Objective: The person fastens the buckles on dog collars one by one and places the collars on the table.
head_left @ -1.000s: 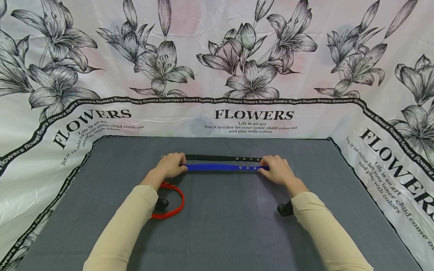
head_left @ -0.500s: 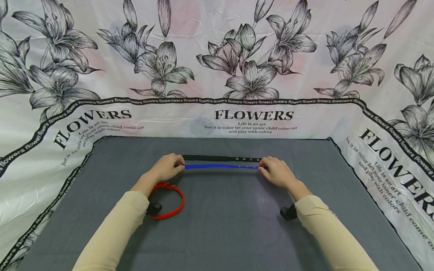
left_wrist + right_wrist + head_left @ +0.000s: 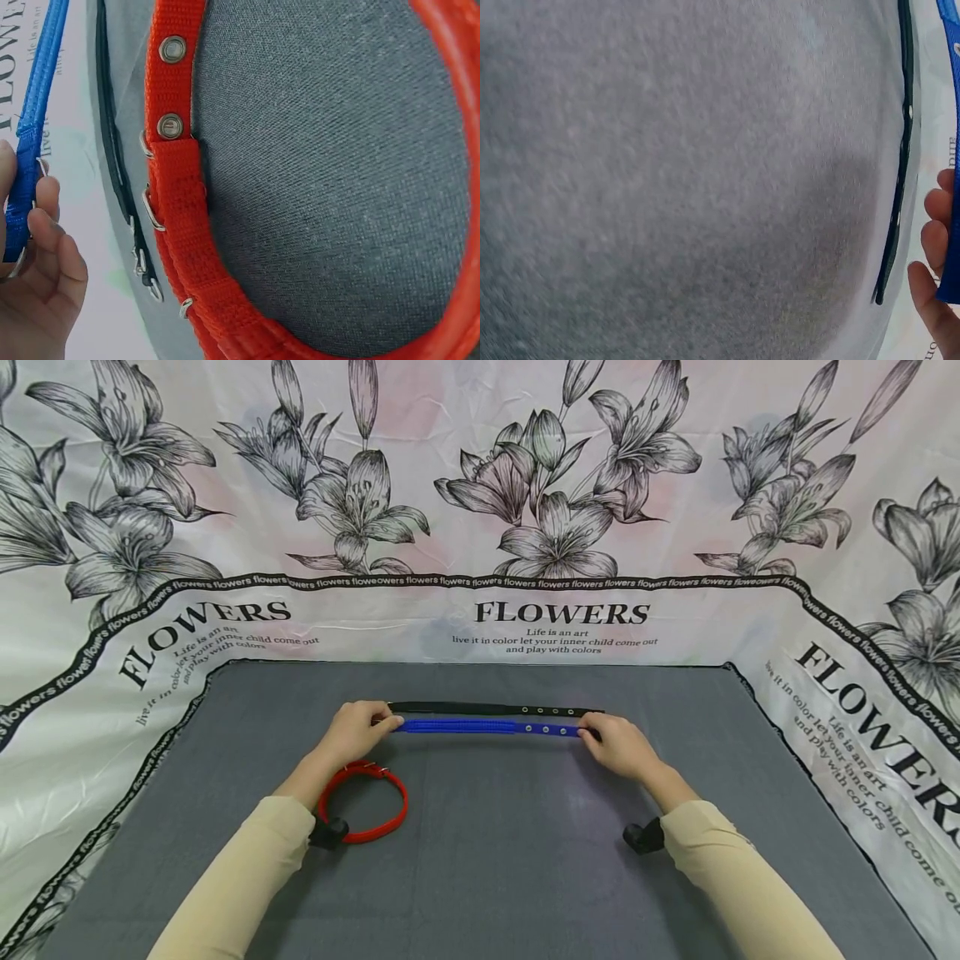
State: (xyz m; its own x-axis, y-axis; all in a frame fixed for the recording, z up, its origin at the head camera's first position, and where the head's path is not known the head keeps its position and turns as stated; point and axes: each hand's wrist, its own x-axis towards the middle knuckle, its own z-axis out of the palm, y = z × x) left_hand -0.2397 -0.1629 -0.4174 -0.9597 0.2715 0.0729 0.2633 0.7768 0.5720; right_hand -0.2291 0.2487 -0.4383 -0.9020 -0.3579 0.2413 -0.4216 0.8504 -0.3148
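blue strap (image 3: 465,727) now held straight, toward far side of worktop (image 3: 487,843), just nearer than black strap (image 3: 457,708): left grip (image 3: 356,731) clamped on ringed end, right grip (image 3: 618,746) on eyelet end. if lowered too far back, black strap may be nudged; red collar (image 3: 369,836), overlapped by dark wrist device (image 3: 327,833), may be snagged.

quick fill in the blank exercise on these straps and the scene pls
The held strap, between the left grip and the right grip, is ____ in color.
The farther strap is ____ in color.
The red collar lies nearer the ____ grip.
The big heading repeated on the floral backdrop reads ____.

Missing words: blue; black; left; FLOWERS.
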